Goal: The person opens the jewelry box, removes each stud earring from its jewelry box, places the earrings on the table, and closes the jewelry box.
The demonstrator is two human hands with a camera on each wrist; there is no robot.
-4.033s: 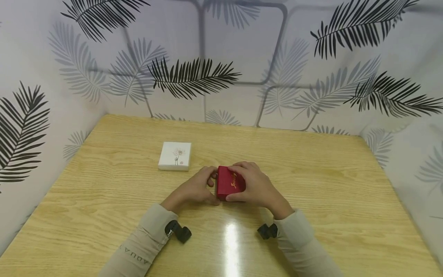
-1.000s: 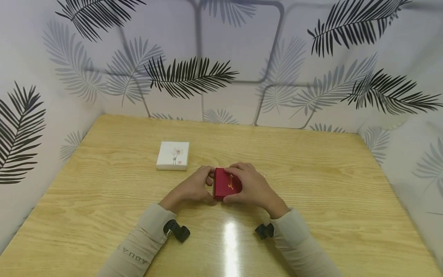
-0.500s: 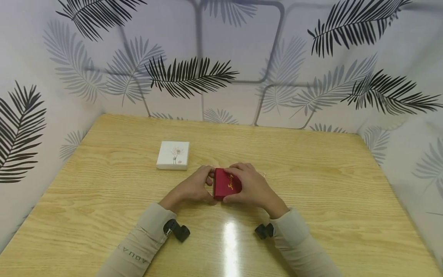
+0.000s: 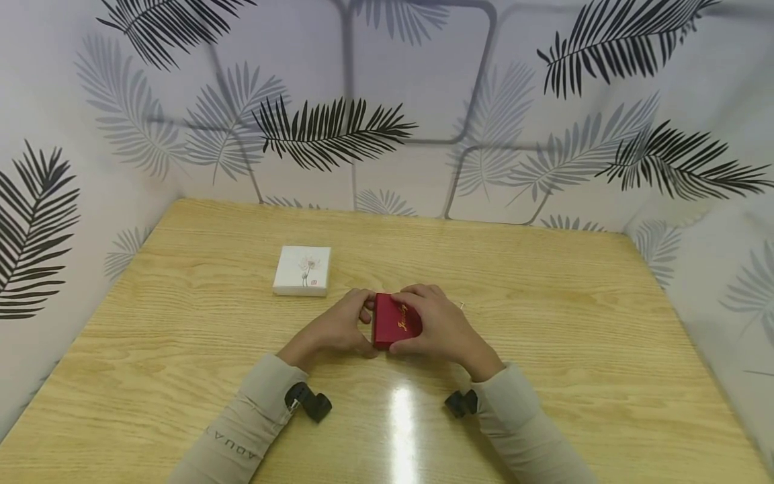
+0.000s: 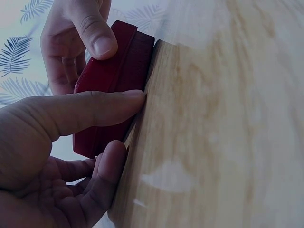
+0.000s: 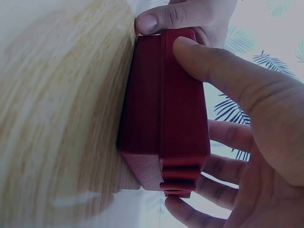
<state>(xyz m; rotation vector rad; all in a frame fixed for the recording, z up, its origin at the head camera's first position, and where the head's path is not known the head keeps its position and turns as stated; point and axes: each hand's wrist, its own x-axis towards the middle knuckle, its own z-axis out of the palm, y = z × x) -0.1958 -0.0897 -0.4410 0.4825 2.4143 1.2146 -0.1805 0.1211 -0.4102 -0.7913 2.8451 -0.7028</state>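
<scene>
A red box [image 4: 396, 321] with gold lettering rests flat on the table, between the two hands. The left hand [image 4: 343, 324] holds its left end low, with the thumb along the near side in the left wrist view [image 5: 80, 111]. From above, the right hand [image 4: 444, 327] grips the upper part, its thumb on the near side and its fingers on the far side. In the right wrist view a seam runs along the red box [image 6: 183, 109] between lid and base, and the lid looks closed. The palm hides the box's right end.
A white box [image 4: 302, 270] with a flower print lies on the wooden table [image 4: 181, 323], back and left of the hands. A tiny light-coloured item [image 4: 462, 306] lies just beyond the right hand. A leaf-patterned backdrop [image 4: 399, 175] stands behind the table.
Compared with four seconds ago, the whole head view has shifted slightly, and the tiny item beyond the right hand shows more clearly. Over the last second, the hands and red box look unchanged.
</scene>
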